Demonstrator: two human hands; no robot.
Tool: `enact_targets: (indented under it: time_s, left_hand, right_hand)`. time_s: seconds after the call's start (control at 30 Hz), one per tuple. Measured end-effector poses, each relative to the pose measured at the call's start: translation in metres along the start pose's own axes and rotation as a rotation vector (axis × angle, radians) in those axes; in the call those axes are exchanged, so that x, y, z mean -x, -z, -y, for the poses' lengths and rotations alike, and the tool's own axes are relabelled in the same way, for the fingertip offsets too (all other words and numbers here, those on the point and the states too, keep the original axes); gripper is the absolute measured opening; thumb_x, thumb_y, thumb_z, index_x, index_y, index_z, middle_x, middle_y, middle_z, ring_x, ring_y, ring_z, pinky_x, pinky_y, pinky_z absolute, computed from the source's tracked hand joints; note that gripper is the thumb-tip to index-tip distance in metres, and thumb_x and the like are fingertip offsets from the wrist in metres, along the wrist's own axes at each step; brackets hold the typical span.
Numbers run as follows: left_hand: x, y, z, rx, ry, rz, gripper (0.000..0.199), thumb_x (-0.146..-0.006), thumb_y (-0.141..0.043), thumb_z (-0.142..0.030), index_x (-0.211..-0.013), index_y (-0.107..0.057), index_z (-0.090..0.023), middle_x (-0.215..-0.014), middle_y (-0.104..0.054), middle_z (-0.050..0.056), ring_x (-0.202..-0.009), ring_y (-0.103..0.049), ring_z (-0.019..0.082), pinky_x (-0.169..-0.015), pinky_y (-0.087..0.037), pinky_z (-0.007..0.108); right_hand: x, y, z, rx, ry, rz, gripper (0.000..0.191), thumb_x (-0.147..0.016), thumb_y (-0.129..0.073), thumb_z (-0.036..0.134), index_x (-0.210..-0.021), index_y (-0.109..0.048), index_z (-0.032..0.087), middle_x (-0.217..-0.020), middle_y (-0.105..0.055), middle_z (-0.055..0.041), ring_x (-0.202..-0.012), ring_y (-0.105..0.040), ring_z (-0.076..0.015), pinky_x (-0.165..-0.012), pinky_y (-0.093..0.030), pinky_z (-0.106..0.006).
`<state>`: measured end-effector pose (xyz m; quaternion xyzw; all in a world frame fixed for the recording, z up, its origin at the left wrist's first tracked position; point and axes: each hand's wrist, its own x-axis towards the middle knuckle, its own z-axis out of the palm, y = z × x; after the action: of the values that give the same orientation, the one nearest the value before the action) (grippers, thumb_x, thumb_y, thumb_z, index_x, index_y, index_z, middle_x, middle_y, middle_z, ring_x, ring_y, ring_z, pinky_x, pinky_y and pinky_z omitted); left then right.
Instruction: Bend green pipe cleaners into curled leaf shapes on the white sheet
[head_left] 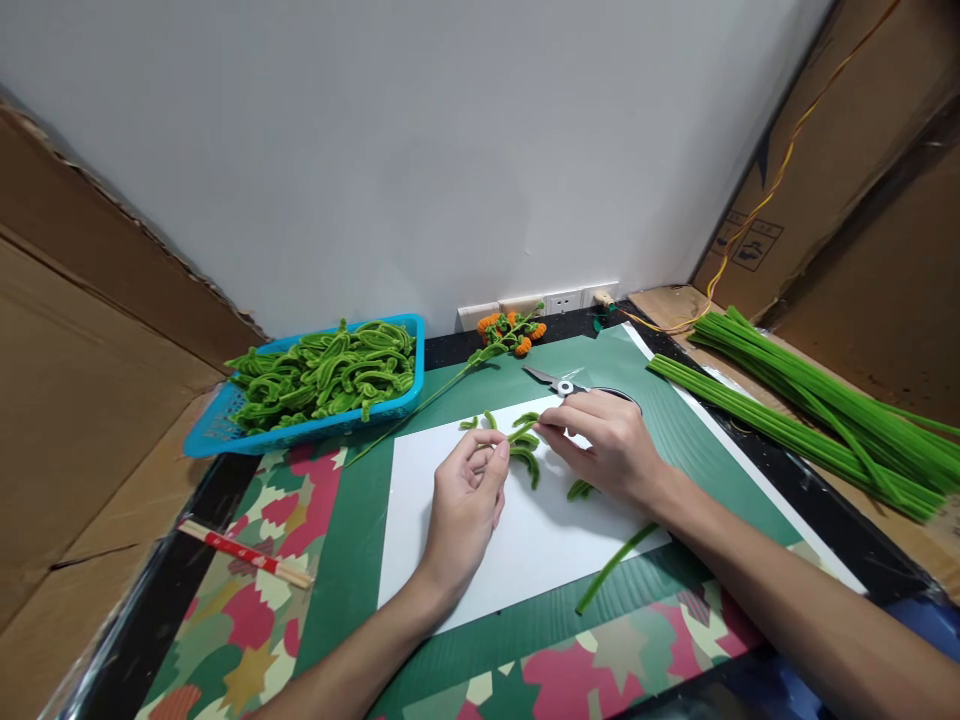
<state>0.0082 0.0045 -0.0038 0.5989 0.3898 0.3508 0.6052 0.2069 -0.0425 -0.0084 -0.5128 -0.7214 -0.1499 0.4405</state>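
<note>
Over a white sheet of paper (409, 540), my left hand (469, 495) pinches a short green pipe cleaner (523, 430) between thumb and fingertips. The fingertips of my right hand (611, 440) are closed on its other end. Just below it lie curved green pipe-cleaner pieces (533, 470), and another piece (579, 490) sits partly under my right hand. Small bits (469, 423) rest near the paper's far edge. Scissors (564, 387) lie partly open behind my right hand, which hides part of their handles. A loose green pipe cleaner (611, 575) crosses the paper's near edge.
At the left, a blue basket (418, 345) holds many bent green pieces. A long-stemmed sprig with orange blooms (491, 328) lies beside it. Bundles of green pipe cleaners (806, 400) lie at right. Paper-sleeved chopsticks (244, 552) lie left. Wall sockets (562, 302) and cardboard border the table.
</note>
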Motion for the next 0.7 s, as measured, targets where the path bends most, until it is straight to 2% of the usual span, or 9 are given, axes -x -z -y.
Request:
enact_targets:
  time_s: [0.17, 0.57, 0.7]
  left_hand:
    - [-0.0011, 0.0003, 0.0005, -0.009, -0.011, -0.031, 0.036, -0.095, -0.075, -0.052, -0.097, -0.06, -0.02, -0.062, -0.048, -0.01, -0.036, -0.036, 0.003, -0.035, -0.02, 0.017]
    - [0.0006, 0.0004, 0.0023, -0.043, 0.034, 0.06, 0.038, -0.098, -0.069, -0.058, -0.099, -0.059, -0.022, -0.058, -0.047, -0.009, -0.04, -0.036, 0.007, -0.038, -0.025, 0.018]
    - [0.0013, 0.0003, 0.003, -0.051, 0.026, 0.058, 0.037, -0.099, -0.068, -0.057, -0.099, -0.06, -0.021, -0.058, -0.046, -0.009, -0.04, -0.037, 0.008, -0.038, -0.025, 0.019]
  right_hand:
    - [0.0007, 0.0003, 0.0, 0.033, 0.012, 0.019, 0.022, -0.108, -0.063, 0.021, -0.088, -0.072, 0.02, -0.073, -0.074, -0.0008, -0.064, -0.062, -0.0143, -0.067, -0.041, -0.031]
    - [0.001, -0.0003, -0.0022, 0.058, 0.01, 0.038, 0.021, -0.107, -0.064, 0.021, -0.088, -0.073, 0.02, -0.073, -0.074, -0.0003, -0.064, -0.063, -0.0144, -0.067, -0.041, -0.032]
    - [0.0009, 0.0004, -0.0006, 0.064, 0.024, 0.033, 0.023, -0.108, -0.062, 0.022, -0.087, -0.072, 0.02, -0.074, -0.075, -0.0007, -0.065, -0.063, -0.0146, -0.067, -0.041, -0.032]
